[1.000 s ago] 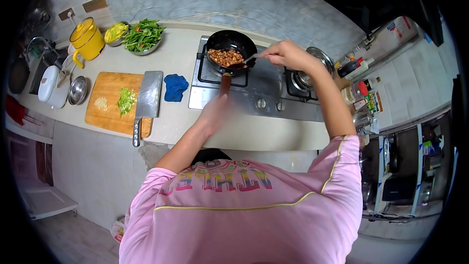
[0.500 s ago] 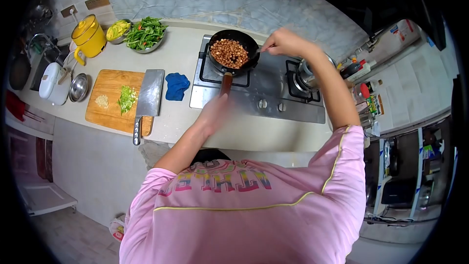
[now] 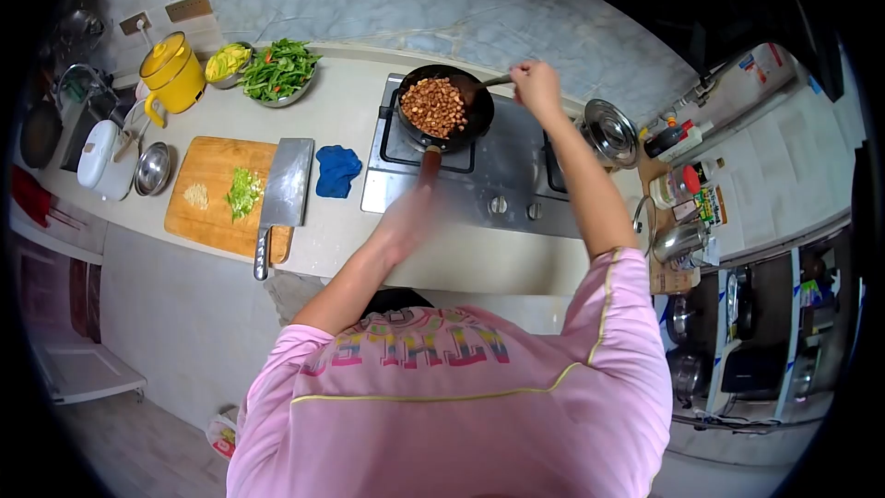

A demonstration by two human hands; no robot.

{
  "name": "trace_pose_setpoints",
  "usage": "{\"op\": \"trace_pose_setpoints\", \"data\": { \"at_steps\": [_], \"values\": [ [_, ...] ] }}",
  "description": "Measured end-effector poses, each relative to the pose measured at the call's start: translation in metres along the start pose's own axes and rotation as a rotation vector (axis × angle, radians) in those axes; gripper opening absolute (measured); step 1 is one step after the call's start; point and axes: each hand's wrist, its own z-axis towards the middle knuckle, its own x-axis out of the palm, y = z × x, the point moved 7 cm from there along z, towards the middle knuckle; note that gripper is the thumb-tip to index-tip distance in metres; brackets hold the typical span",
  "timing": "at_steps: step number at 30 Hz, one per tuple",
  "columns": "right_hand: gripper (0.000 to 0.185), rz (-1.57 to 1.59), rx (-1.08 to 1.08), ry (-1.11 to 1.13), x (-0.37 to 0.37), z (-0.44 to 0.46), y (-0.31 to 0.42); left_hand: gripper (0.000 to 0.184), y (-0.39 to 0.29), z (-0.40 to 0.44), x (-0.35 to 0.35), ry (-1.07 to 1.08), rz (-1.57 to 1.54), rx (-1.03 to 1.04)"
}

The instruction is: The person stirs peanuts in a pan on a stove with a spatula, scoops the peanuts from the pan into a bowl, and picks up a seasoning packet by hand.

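My left hand (image 3: 406, 225), partly blurred, is closed around the wooden handle of a small black wok (image 3: 479, 125) on the left burner. Small browned pieces of food (image 3: 433, 107) lie heaped toward the wok's left side. At the wok's upper right, my right hand (image 3: 536, 88) grips the end of a spatula (image 3: 498, 81). Its shaft slants down into the wok, where its dark blade sits beside the food.
On the left, a cutting board (image 3: 196, 221) holds chopped green and pale bits, with a cleaver (image 3: 287, 186) across its edge. A blue cloth (image 3: 337, 171) lies beside the stove (image 3: 475, 198). Bowls of greens (image 3: 279, 71) and a yellow pot (image 3: 173, 74) stand behind; a lidded pot (image 3: 610, 133) stands right.
My right hand has drawn up and to the right, and more of the spatula shows. The browned pieces have shifted toward the wok's left side. My left hand stays on the handle.
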Motion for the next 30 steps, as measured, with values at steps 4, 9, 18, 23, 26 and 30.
{"op": "trace_pose_setpoints", "data": {
  "at_steps": [4,9,18,23,26,30],
  "values": [
    [0.018,0.493,0.085,0.227,0.032,-0.015,0.013,0.022,0.003,0.004,-0.008,-0.015,0.013,-0.001],
    [0.021,0.031,-0.466,0.539,0.0,-0.064,0.067,0.022,-0.006,-0.01,0.013,-0.022,0.048,-0.001],
    [0.027,-0.16,-0.265,0.691,-0.047,-0.076,0.08,0.021,-0.006,-0.012,0.017,-0.021,0.0,-0.005],
    [0.026,-0.122,-0.486,0.35,-0.005,-0.075,0.074,0.021,-0.001,-0.008,0.011,-0.015,0.009,-0.013],
    [0.025,-0.074,-0.291,0.171,0.001,-0.067,0.046,0.021,-0.002,-0.008,0.007,-0.025,0.021,-0.014],
    [0.023,-0.008,-0.034,0.051,-0.041,-0.049,0.035,0.022,-0.004,-0.007,0.005,-0.041,0.019,-0.005]
  ]
}}
